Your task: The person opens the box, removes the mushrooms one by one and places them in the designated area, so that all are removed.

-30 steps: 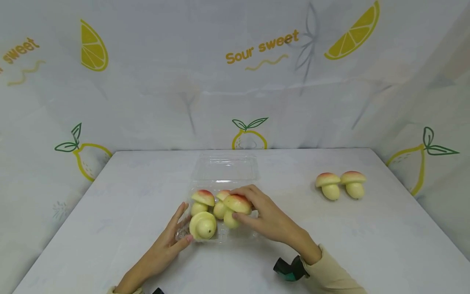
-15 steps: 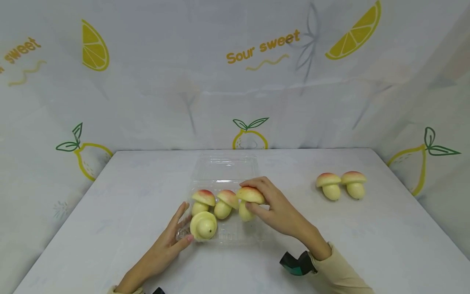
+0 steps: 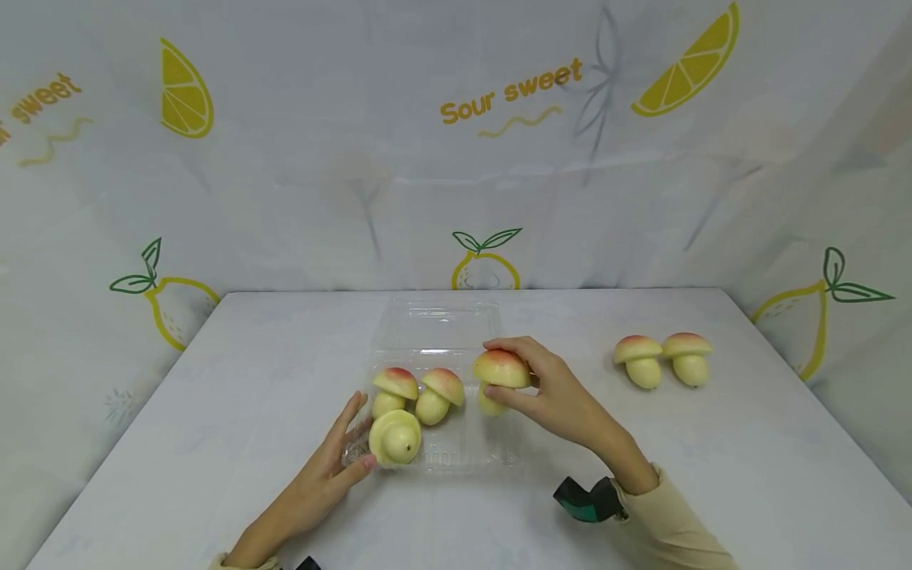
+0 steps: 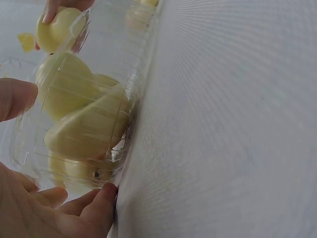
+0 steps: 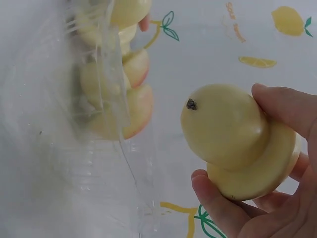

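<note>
My right hand (image 3: 556, 389) grips a mushroom-shaped toy (image 3: 502, 369) with a red-tinged cap, holding it over the right part of a clear plastic clamshell box (image 3: 463, 451). In the right wrist view, the held toy mushroom (image 5: 225, 129) is tilted, its rounded stem end with a dark spot towards the camera. Three similar toy mushrooms are in the box: two along the back (image 3: 395, 383) and one at the front left (image 3: 395, 438) with its stem facing up. My left hand (image 3: 331, 467) holds the box's left side, thumb at the front and fingers behind.
Two more toy mushrooms (image 3: 663, 360) lie side by side at the right of the white table (image 3: 285, 348). The box's clear lid (image 3: 438, 324) lies folded back behind it. A lemon-printed cloth (image 3: 321, 158) hangs behind the table.
My right hand has carried its toy mushroom to the right and back, away from the others in the box. My left hand stays at the box's left side.
</note>
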`<action>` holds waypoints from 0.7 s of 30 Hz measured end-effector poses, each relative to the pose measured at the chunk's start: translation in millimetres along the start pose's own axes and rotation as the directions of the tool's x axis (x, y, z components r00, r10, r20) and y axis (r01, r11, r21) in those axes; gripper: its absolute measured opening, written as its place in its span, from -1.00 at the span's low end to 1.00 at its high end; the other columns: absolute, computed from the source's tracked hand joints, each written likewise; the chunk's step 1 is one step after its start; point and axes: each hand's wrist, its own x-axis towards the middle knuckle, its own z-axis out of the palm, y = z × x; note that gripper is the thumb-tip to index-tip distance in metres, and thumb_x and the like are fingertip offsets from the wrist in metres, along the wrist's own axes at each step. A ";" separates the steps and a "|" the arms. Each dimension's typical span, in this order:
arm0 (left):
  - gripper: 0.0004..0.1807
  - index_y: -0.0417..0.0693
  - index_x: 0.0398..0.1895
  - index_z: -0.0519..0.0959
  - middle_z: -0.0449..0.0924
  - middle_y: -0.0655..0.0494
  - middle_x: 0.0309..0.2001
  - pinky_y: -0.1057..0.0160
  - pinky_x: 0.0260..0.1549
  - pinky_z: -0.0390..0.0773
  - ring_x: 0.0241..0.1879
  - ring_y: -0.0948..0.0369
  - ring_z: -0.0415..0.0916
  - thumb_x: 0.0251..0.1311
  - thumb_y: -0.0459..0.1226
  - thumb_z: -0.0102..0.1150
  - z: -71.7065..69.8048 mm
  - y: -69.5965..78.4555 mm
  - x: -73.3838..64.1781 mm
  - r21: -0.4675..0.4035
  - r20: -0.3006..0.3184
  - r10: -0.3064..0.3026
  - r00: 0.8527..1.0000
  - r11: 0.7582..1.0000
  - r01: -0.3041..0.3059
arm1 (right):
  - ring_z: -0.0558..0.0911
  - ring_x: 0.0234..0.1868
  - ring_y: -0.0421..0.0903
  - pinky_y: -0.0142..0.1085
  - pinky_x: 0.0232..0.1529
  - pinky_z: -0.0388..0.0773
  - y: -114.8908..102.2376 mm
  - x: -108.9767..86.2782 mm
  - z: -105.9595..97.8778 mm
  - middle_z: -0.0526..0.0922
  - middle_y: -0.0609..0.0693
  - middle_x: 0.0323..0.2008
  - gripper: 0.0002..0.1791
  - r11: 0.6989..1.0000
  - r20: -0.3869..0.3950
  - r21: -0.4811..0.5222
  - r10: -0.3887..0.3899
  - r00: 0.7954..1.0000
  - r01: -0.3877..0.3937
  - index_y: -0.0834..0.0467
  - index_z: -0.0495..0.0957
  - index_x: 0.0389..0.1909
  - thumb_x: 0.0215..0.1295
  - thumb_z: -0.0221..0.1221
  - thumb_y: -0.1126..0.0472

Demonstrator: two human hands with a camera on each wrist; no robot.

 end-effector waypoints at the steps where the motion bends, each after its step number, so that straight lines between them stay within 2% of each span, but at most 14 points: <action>1: -0.09 -0.02 0.61 -0.34 -0.34 -0.22 0.60 -0.08 0.15 0.55 0.48 -0.38 -0.07 0.45 -0.23 0.04 0.0 0.0 0.0 -0.001 0.000 0.001 1.000 1.000 -0.001 | 0.59 0.01 -0.17 -0.39 0.00 0.62 0.8 0.1 -1.8 0.55 -0.05 0.10 -0.44 1.000 -0.003 0.000 0.007 1.000 -0.007 0.02 0.45 0.25 0.23 0.36 0.17; 8: -0.09 0.00 0.61 -0.34 -0.34 -0.21 0.60 -0.06 0.15 0.56 0.49 -0.39 -0.08 0.45 -0.23 0.04 -0.2 0.4 -0.4 -0.005 0.003 -0.004 1.000 1.000 0.004 | 0.64 -0.01 -0.11 -0.36 -0.09 0.67 6.9 1.2 -12.9 0.55 0.03 0.15 -0.35 0.995 -0.014 0.070 0.071 0.997 -0.070 0.06 0.43 0.25 0.13 0.44 0.19; 12: -0.09 0.00 0.61 -0.34 -0.34 -0.21 0.60 -0.04 0.15 0.56 0.49 -0.39 -0.09 0.45 -0.23 0.04 -0.3 0.6 -0.5 -0.007 0.005 -0.004 1.000 1.000 0.004 | 0.67 -0.05 -0.07 -0.36 -0.12 0.67 10.0 1.1 -18.8 0.59 0.10 0.12 -0.34 0.991 -0.013 0.086 0.105 0.994 -0.103 0.09 0.45 0.22 0.08 0.47 0.19; 17: -0.09 0.01 0.61 -0.34 -0.33 -0.21 0.60 -0.06 0.15 0.55 0.49 -0.39 -0.08 0.44 -0.23 0.04 -0.2 1.1 -0.7 -0.001 0.001 -0.007 1.000 1.000 0.007 | 0.65 -0.02 -0.03 -0.38 -0.07 0.65 13.5 0.6 -26.4 0.61 0.10 0.11 -0.35 0.990 -0.035 0.044 0.137 0.990 -0.135 0.11 0.48 0.23 0.08 0.47 0.19; 21: -0.09 0.02 0.61 -0.33 -0.32 -0.20 0.60 -0.08 0.14 0.56 0.48 -0.39 -0.07 0.44 -0.22 0.04 -0.1 1.4 -0.8 0.006 -0.001 -0.007 1.000 1.000 0.007 | 0.64 0.02 -0.01 -0.41 -0.08 0.64 15.7 -0.5 -33.4 0.57 0.11 0.17 -0.35 0.986 -0.041 0.013 0.169 0.985 -0.169 0.11 0.44 0.30 0.18 0.40 0.17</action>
